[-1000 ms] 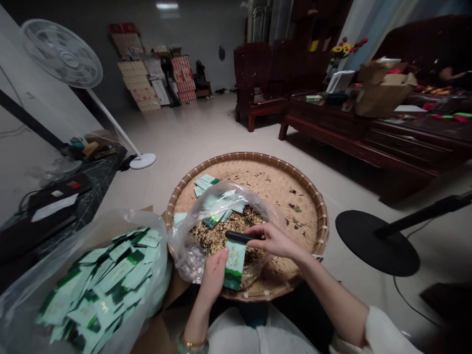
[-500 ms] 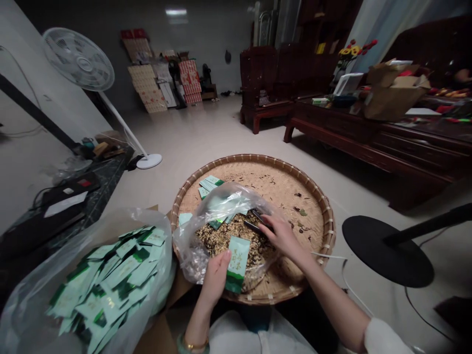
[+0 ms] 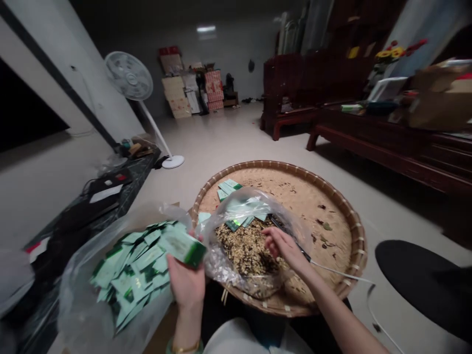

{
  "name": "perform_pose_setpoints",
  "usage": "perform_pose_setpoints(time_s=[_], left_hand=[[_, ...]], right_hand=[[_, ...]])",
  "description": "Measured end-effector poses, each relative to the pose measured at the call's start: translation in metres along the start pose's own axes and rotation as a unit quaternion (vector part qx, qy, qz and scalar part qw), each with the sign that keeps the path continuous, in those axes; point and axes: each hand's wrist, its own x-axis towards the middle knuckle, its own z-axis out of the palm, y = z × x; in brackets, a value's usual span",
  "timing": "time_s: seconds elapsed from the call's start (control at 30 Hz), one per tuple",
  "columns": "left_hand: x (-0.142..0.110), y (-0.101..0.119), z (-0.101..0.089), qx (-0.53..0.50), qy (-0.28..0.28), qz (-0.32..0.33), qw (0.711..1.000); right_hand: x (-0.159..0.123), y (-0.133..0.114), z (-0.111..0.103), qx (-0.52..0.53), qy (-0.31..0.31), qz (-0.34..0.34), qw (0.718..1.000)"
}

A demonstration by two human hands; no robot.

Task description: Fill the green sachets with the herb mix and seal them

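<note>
My left hand grips a green and white packet and holds it over the clear bag of green packets at my left. My right hand hovers over the loose dried bits in a clear plastic bag that lies on a round woven tray. Its fingers are curled loosely and nothing shows in them. A dark tool with a white cable lies on the tray just behind that hand.
A few green packets lie at the tray's far left. A low dark table with cables stands at the left, a white fan behind it. Dark wooden furniture lines the right. A black round base sits on the floor at right.
My left hand has carried the packet leftward from the loose-bits bag to the bag of packets. My right hand has let go of the dark tool, which now lies on the tray.
</note>
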Motion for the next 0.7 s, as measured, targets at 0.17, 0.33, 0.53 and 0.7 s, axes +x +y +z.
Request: perform_pose_setpoints(time_s=[0.17,0.33,0.53,0.7], left_hand=[[-0.007,0.0,0.013,0.053,-0.135,-0.003,0.989],[0.012,-0.058,0.035,0.581,-0.3,0.154,0.741],[0.067,-0.085,0.058,0.657,-0.242,0.165,0.695],[0.064,-0.083,0.054,0.643,-0.254,0.175,0.701]], right_hand=[[-0.003,0.027,0.0,-0.105,-0.053,0.016,0.993],[-0.007,0.034,-0.001,-0.229,-0.059,-0.078,0.969],[-0.019,0.025,-0.007,-0.266,-0.019,-0.073,0.961],[-0.027,0.027,-0.013,-0.261,0.025,-0.083,0.962]])
